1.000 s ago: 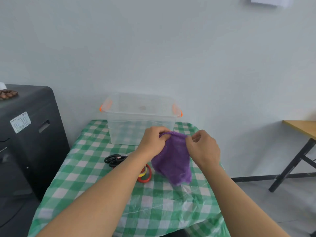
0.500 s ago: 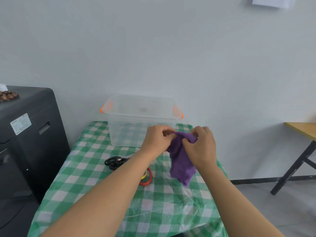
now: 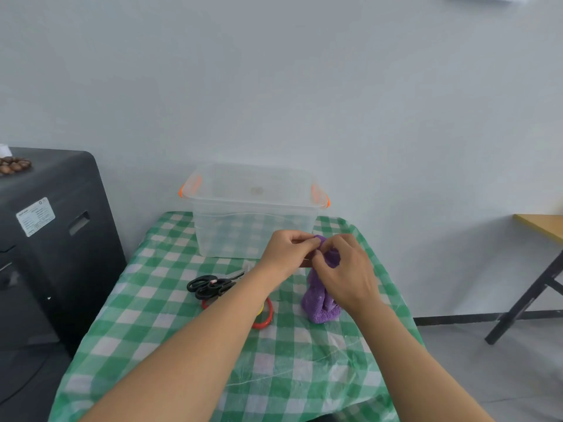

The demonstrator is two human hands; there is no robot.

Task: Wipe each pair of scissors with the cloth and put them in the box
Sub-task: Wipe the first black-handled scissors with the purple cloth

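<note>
A purple cloth point(image 3: 320, 301) hangs bunched above the checked table point(image 3: 170, 303), its lower end touching the tablecloth. My left hand point(image 3: 286, 254) and my right hand point(image 3: 347, 272) both pinch its top edge, close together. Black-handled scissors point(image 3: 210, 286) lie on the table left of my left forearm. Beneath that forearm a red-handled pair point(image 3: 263, 318) shows only in part. The clear plastic box point(image 3: 213, 239) with orange clips stands at the far edge, open and with nothing visible inside.
A black cabinet point(image 3: 61, 245) stands against the table's left side, with some brown nuts point(image 3: 13, 166) on top. At the right, across bare floor, is a wooden table with black legs point(image 3: 536, 287). A white wall rises behind the box.
My hands have drawn together at the cloth's top edge, so the cloth went from spread wide to a narrow bunch. It now hangs lower, reaching the tablecloth.
</note>
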